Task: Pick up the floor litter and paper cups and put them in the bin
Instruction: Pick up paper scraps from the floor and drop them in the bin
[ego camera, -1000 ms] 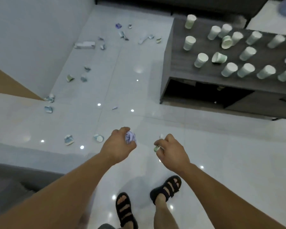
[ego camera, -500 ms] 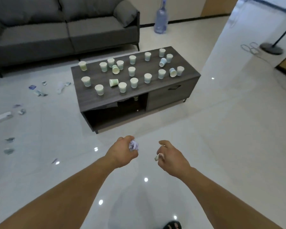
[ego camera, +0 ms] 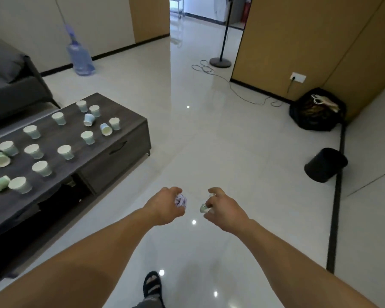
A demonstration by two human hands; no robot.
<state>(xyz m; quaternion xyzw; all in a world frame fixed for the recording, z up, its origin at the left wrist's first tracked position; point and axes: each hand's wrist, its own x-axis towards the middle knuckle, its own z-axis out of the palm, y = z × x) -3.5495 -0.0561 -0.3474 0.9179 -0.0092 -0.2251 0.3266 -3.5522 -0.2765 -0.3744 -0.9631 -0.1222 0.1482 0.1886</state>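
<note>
My left hand (ego camera: 165,207) is curled round a crumpled wad of paper (ego camera: 181,200), which shows white between thumb and fingers. My right hand (ego camera: 226,208) is half closed, its fingers pinching a small crushed cup scrap (ego camera: 203,207). Both hover over the floor (ego camera: 220,141) at lower centre. The black bin (ego camera: 325,165) stands at the right. Paper cups (ego camera: 65,152) cover the desk (ego camera: 122,127) at the left.

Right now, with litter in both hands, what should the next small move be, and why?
Probably step forward and right toward the black bin: the left hand grips crumpled paper, the right hand a pale scrap, and the bin stands well ahead.
</note>
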